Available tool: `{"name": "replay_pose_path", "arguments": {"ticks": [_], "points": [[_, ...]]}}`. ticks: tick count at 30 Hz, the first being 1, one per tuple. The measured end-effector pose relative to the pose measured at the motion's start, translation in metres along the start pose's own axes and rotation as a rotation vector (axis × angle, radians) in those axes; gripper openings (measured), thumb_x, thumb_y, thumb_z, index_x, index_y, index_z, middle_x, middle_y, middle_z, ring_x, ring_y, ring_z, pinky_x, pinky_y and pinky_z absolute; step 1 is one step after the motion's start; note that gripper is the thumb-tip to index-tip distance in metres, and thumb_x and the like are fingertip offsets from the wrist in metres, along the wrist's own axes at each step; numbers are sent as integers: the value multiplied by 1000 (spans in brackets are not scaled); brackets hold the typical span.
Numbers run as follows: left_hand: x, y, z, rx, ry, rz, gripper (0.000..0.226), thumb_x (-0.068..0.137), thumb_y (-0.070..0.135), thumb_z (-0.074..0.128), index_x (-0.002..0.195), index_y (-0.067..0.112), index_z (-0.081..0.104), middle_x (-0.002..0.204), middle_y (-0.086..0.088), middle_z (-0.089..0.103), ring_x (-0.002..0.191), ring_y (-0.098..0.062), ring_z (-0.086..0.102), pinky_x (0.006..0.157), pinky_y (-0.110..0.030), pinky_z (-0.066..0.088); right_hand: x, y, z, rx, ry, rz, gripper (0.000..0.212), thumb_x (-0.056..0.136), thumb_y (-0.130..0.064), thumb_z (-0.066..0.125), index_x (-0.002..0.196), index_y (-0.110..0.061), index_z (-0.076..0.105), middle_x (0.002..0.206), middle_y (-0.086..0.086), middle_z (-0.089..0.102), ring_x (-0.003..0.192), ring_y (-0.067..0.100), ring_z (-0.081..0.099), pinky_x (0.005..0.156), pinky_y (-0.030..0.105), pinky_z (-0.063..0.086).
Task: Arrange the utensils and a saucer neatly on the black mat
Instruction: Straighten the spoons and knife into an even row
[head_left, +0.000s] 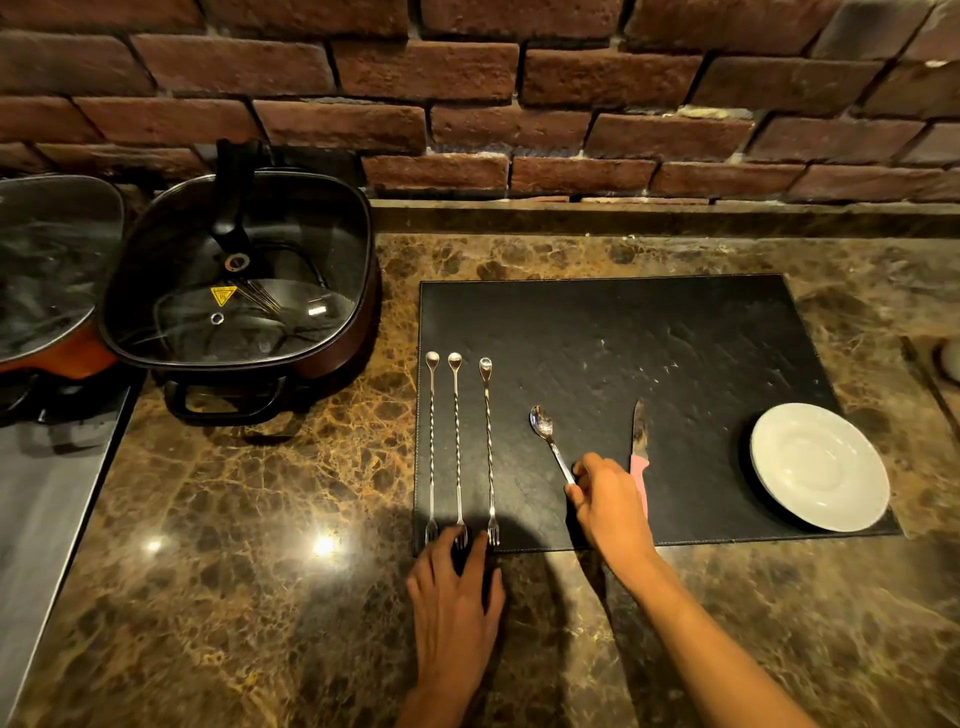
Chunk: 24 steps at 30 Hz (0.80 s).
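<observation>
A black mat (649, 332) lies on the marble counter. Three long twisted bar spoons (458, 447) with fork ends lie side by side along its left edge. My left hand (454, 597) rests flat at the mat's front edge, fingertips touching the fork ends. A teaspoon (548, 439) lies tilted in the middle; my right hand (605, 506) pinches its handle end. Just right of that hand lies a pink-handled knife (639, 452), blade pointing away. A white saucer (820, 465) sits on the mat's front right corner.
A square pan with a glass lid (244, 280) stands left of the mat, with another lidded pan (47, 270) at the far left. A brick wall (519, 104) runs behind the counter. A dark cooktop surface (41, 499) fills the left front.
</observation>
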<state>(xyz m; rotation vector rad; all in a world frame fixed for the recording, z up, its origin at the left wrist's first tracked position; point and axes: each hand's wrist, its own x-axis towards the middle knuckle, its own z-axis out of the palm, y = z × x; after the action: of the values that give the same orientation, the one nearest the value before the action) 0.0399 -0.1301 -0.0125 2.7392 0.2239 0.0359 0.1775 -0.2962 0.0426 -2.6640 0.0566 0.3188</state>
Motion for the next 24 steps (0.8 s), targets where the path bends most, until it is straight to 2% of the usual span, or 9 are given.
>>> {"name": "replay_pose_path", "arguments": {"ticks": [3, 6, 8, 11, 13, 14, 18, 24], "points": [[0, 2, -2, -44, 21, 9, 58, 68, 30, 87, 122, 21, 67, 129, -11, 48, 113, -27, 47, 79, -47, 56, -1, -1, -1, -1, -12, -8, 9, 87, -12, 61, 96, -8, 60, 93, 10, 64, 84, 28, 59, 74, 34, 41], [-2, 12, -6, -83, 2, 131, 46, 84, 38, 63, 127, 24, 58, 130, -9, 48, 114, -24, 48, 78, -43, 58, -1, -4, 0, -9, -22, -11, 9, 88, -11, 59, 95, -6, 60, 94, 13, 63, 86, 32, 60, 74, 37, 44], [-6, 22, -6, -84, -83, 266, 47, 84, 41, 54, 127, 24, 59, 132, -8, 50, 116, -24, 49, 82, -40, 58, 0, -6, 0, -29, -24, -8, 8, 88, -11, 56, 92, -5, 60, 92, 15, 63, 86, 35, 61, 74, 40, 44], [-7, 39, -2, -6, -262, 487, 54, 78, 49, 59, 127, 28, 65, 139, -9, 59, 126, -27, 56, 96, -39, 56, 4, -13, 1, -42, -27, -14, 8, 88, -10, 53, 89, -3, 58, 92, 19, 62, 87, 41, 59, 73, 45, 44], [-5, 49, 1, 83, -378, 591, 59, 74, 58, 60, 127, 33, 62, 144, -9, 60, 134, -28, 56, 110, -43, 42, 10, -18, 0, -46, -24, -16, 9, 88, -10, 52, 89, -2, 57, 94, 21, 61, 88, 43, 59, 72, 46, 45], [-3, 51, 3, 133, -418, 619, 61, 74, 62, 58, 129, 35, 58, 147, -9, 58, 137, -28, 54, 112, -45, 35, 14, -21, -1, -46, -23, -20, 9, 88, -10, 52, 90, -2, 57, 94, 21, 61, 89, 43, 59, 72, 46, 46], [4, 50, 9, 236, -484, 588, 78, 80, 70, 49, 149, 36, 42, 154, -13, 50, 144, -34, 46, 113, -53, 24, 29, -30, -3, -52, -18, -28, 11, 88, -11, 51, 93, -3, 58, 96, 21, 62, 90, 44, 60, 70, 44, 47], [1, 46, 22, 207, -431, 580, 83, 81, 69, 51, 154, 33, 35, 161, -14, 40, 151, -37, 27, 117, -58, 19, 34, -33, 0, -52, -10, -33, 11, 90, -11, 51, 96, -5, 59, 98, 18, 61, 90, 42, 60, 69, 43, 46]]}}
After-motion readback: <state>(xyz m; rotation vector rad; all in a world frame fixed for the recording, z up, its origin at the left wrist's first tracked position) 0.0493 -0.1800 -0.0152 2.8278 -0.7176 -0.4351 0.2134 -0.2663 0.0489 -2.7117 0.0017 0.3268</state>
